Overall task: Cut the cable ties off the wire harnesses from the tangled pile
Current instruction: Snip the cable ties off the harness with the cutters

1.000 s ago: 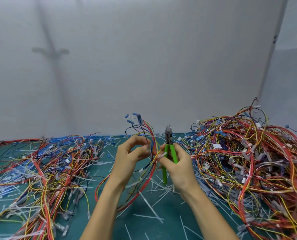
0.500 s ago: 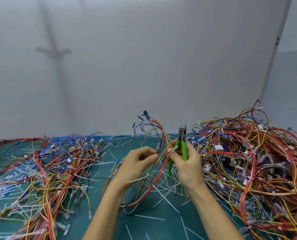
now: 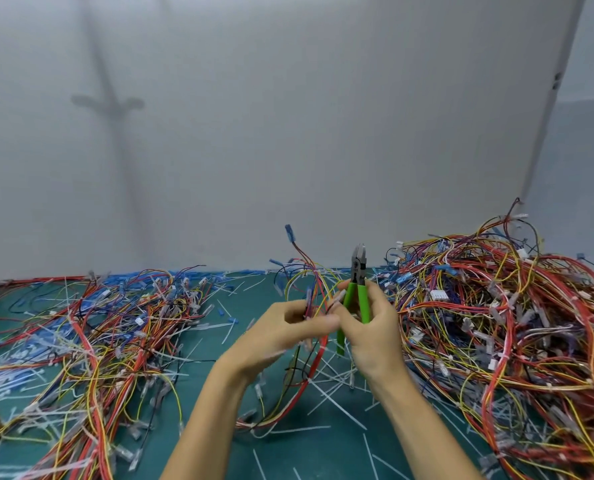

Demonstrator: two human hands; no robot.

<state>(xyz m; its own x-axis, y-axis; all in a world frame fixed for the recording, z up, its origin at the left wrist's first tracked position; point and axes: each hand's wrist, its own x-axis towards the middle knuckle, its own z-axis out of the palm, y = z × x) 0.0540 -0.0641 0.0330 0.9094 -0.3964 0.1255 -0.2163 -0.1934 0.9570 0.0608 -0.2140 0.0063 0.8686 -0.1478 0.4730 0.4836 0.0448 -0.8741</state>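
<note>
**Operator:** Report the layout, largest item first.

**Inspector:** The green surface [image 3: 306, 452] runs across the whole view. The tangled pile [image 3: 503, 327] of wire harnesses is heaped on its right side. A flatter spread of harnesses [image 3: 115, 327] lies on its left side, well apart from the pile.

**Operator:** Where is the harness in work?

**Inspector:** One wire harness [image 3: 318, 355] is held above the middle strip, between both hands. Its lower loop hangs toward the surface and its upper leads stand upright.

**Operator:** Hand status?

**Inspector:** Left hand [image 3: 281, 337]: fingers curled round the harness wires, grasping them; detail is blurred. Right hand [image 3: 371, 334]: clenched round the green handles of the side cutters [image 3: 357, 282], just beside the left hand. The cutter nose points up and the jaws stand nearly closed.

**Operator:** Small items?

**Inspector:** Cut cable ties [image 3: 337, 403] lie scattered on the strip below the hands. A blue connector [image 3: 289, 233] tops the tallest lead.
</note>
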